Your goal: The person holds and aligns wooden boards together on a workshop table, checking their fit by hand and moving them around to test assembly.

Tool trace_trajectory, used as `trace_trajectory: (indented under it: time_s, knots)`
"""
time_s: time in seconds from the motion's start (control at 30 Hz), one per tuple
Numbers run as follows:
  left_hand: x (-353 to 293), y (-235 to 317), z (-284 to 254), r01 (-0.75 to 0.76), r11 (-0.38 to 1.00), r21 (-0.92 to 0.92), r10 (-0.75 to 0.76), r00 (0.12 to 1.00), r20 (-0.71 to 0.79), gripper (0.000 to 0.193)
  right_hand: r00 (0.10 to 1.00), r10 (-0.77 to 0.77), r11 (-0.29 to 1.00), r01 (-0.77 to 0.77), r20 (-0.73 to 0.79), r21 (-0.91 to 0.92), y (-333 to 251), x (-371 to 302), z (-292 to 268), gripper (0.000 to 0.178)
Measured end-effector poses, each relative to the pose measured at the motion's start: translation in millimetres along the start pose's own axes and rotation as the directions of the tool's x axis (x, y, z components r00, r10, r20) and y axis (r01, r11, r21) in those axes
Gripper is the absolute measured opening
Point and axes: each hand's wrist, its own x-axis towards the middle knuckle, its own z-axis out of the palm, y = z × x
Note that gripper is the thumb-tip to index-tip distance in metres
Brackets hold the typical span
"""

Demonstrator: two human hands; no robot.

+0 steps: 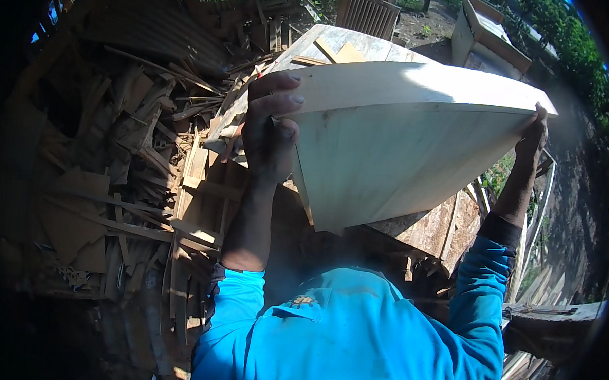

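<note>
A large pale wooden box-like piece (394, 153) is up in front of me, with a wide flat face toward me and a long narrower side (377, 84) along its top. Sunlight falls on the right part of that upper side. My left hand (274, 117) grips the left end, its fingers bent over the upper corner. At the far right corner, my right hand (535, 129) holds the other end, mostly from below and behind, so its fingers show only in part. The piece's back and inside are hidden from me.
Behind the piece stands a worktable (318, 38) with loose wood strips on it. Scrap wood (130, 128) is heaped on the left. A slatted wooden panel (368, 15) and a pale wooden cabinet (464, 37) stand farther back. A brown board (421, 232) lies below the piece.
</note>
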Motion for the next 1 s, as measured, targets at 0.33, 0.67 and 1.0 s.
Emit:
trace_trajectory:
  time_s: [0.33, 0.67, 1.0]
  knots:
    - [2, 4, 1, 0.002, 1.000, -0.015, -0.002, 1.000, -0.012, 0.029, 0.993, -0.052, 0.998, 0.048, -0.105, -0.044, 11, 11, -5, 0.055]
    - [-2, 18, 2, -0.018, 1.000, 0.006, 0.018, 1.000, 0.010, 0.029, 0.919, -0.310, 0.950, 0.287, -0.242, -0.125, 3, -18, -1, 0.062]
    - [-5, 14, 2, -0.034, 0.999, 0.027, 0.034, 0.999, -0.002, 0.031, 0.879, -0.446, 0.843, 0.476, 0.169, -0.251, -14, -28, -20, 0.033]
